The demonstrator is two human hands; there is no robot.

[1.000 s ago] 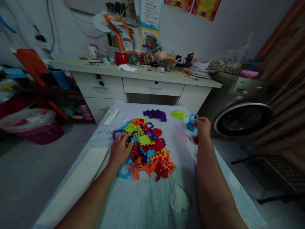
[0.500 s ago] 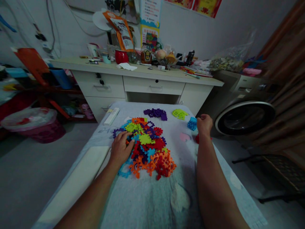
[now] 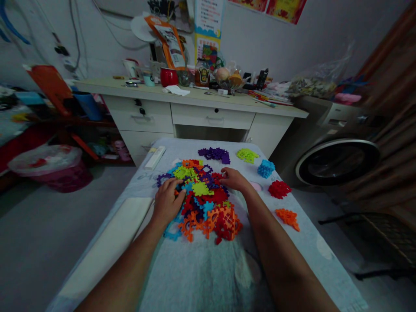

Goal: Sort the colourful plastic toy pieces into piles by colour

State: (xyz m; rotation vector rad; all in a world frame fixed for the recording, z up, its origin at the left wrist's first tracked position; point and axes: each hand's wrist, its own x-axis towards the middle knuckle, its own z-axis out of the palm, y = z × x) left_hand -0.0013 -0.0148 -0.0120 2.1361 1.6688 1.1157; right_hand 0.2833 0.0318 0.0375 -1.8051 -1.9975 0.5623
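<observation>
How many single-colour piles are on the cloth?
5: the purple pile and green pile near the far edge; the blue pile, red pile and orange pile along the right side. The right arm may hide more.

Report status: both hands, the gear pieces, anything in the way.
Left hand open, left side of mixed gear pile; right hand open, pile's right edge. Five single-colour heaps set apart. No obstruction seen.

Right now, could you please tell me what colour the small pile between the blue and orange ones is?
The small pile is red, clearest in the head view.
</observation>
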